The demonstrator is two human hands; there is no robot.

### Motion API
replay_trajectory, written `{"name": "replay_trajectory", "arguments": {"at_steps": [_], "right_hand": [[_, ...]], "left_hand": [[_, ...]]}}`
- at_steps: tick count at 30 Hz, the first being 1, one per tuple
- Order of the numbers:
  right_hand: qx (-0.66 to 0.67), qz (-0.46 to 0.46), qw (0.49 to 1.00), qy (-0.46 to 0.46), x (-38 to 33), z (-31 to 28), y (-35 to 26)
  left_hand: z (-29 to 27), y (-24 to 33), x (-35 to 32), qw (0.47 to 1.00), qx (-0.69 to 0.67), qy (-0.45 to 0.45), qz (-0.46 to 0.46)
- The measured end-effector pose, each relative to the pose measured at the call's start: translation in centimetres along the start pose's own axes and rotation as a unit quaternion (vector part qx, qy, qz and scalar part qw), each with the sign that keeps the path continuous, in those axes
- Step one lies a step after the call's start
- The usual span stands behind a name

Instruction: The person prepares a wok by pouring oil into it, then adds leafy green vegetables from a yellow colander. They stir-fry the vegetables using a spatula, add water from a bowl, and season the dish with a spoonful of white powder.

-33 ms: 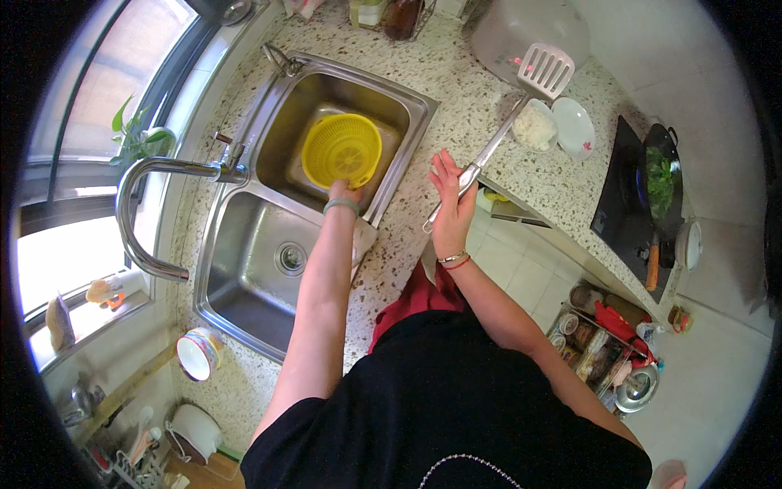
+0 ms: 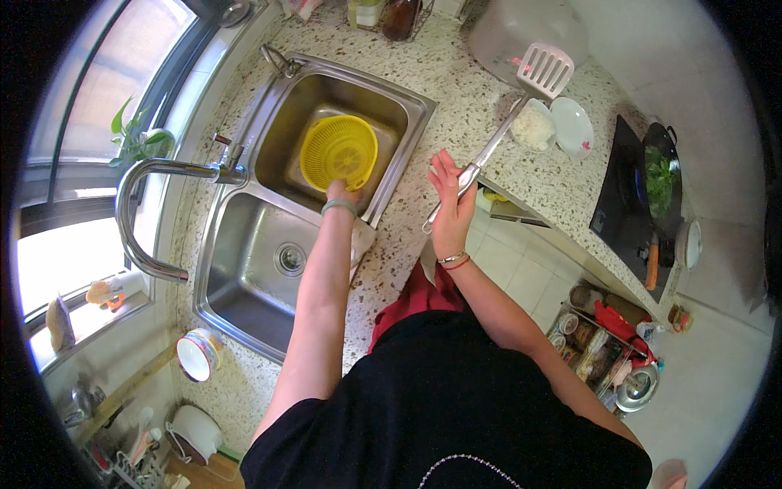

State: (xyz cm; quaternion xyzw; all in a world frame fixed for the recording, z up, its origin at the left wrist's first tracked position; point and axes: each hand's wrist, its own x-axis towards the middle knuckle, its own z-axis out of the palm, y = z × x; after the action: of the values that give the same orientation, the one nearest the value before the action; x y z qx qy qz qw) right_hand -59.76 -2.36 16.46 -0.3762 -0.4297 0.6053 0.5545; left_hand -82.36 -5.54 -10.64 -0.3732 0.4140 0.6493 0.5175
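Note:
A yellow plastic colander (image 2: pixel 330 147) is inside the far basin (image 2: pixel 281 155) of a double steel sink. My left hand (image 2: pixel 345 192) grips its near rim; the fingertips are partly hidden by the rim and the back of the hand. My right hand (image 2: pixel 453 204) holds a slotted spatula (image 2: pixel 497 138) by its metal handle, over the counter's edge. The handle lies between thumb and palm, with the fingers stretched upward. The spatula's pale slotted head points away to the right, above a bowl of white food (image 2: pixel 533 128) that looks like rice.
A curved tap (image 2: pixel 126 200) reaches over the near basin (image 2: pixel 244 244). Beside the bowl lies a white dish (image 2: pixel 573 128). At the right, a wok (image 2: pixel 683 183) with green leaves sits on the black hob (image 2: pixel 617 196). A striped bowl (image 2: pixel 199 355) stands left of the sink.
The colander and my left hand have shifted very slightly to the left. My right hand and the spatula stay where they were.

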Motion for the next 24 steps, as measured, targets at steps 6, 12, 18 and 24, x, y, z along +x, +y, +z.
{"name": "replay_trajectory", "arguments": {"at_steps": [6, 12, 18, 24], "right_hand": [[0.02, -0.014, 0.999, 0.043, 1.0, -1.6, -2.0], [0.031, 0.041, 0.997, 0.057, 2.3, -5.9, -9.0], [-0.048, 0.029, 0.972, 0.228, 4.3, -17.7, -19.9], [-0.288, 0.002, 0.904, 0.315, 2.3, -34.4, -27.0]], "left_hand": [[8.9, -4.3, -15.8, 0.983, 0.067, -0.116, 0.126], [15.0, -14.1, -26.6, 0.912, 0.228, -0.331, 0.077], [21.2, -28.6, -31.0, 0.828, 0.321, -0.447, -0.103], [24.2, -43.4, -33.6, 0.785, 0.359, -0.441, -0.245]]}}
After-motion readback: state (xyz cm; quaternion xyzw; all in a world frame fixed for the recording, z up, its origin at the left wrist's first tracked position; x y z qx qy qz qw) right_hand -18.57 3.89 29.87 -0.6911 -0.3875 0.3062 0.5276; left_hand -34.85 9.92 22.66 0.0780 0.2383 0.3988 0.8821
